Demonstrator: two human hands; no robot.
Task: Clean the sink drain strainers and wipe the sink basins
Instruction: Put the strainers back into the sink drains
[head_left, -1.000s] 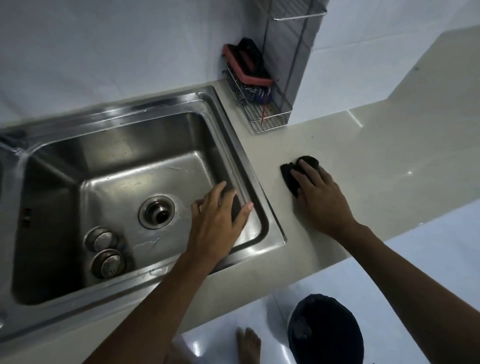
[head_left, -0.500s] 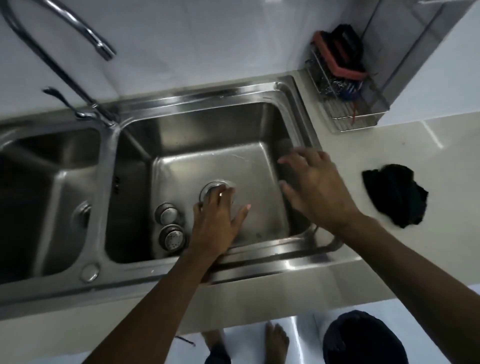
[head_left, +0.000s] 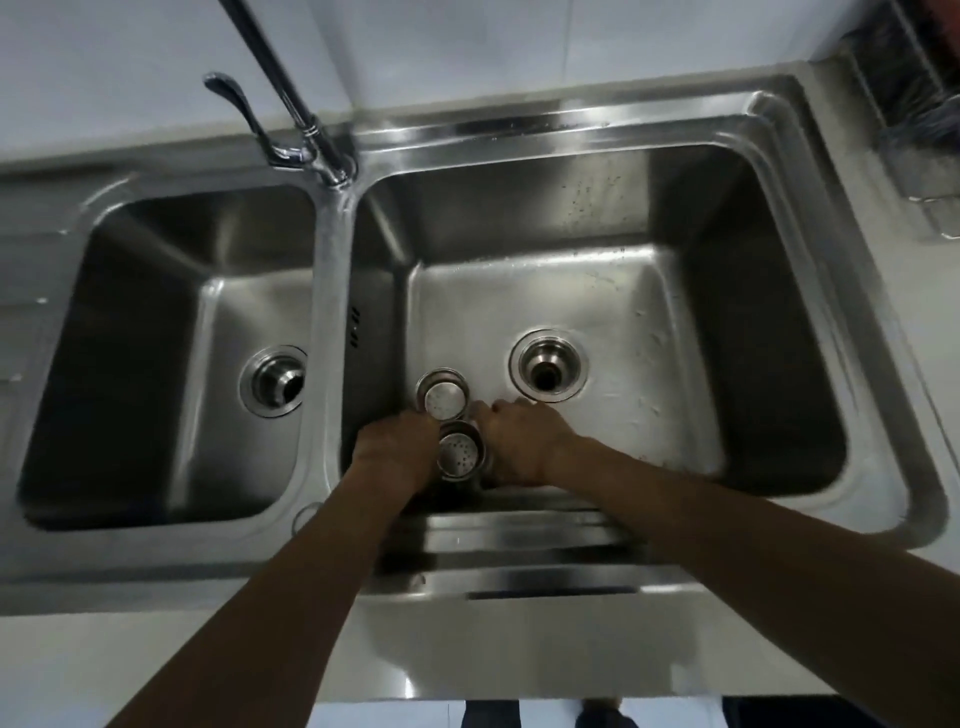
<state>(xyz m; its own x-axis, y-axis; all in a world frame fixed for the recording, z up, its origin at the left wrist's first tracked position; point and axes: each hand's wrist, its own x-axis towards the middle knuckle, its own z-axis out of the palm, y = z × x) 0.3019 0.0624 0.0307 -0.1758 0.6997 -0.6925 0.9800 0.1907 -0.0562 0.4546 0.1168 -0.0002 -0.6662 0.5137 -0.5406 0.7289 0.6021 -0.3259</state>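
Two round metal drain strainers stand upside-up on the floor of the right basin (head_left: 649, 291), left of its open drain (head_left: 548, 371). The far strainer (head_left: 444, 399) stands free. The near strainer (head_left: 460, 456) sits between my two hands. My left hand (head_left: 395, 449) curls against its left side. My right hand (head_left: 519, 444) presses against its right side, knuckles reaching toward the far strainer; its fingertips are hidden. The left basin (head_left: 156, 338) shows an open drain (head_left: 274, 382) with no strainer in it.
A chrome faucet (head_left: 283, 88) with a lever handle (head_left: 234, 98) rises from the divider behind the basins. A wire rack (head_left: 914, 88) with dark items stands on the counter at the far right. The steel front rim (head_left: 519, 545) lies under my forearms.
My right hand left the black cloth on the counter and came into the right basin. Both hands moved left to the two strainers and closed in around the near one. The view swung left.
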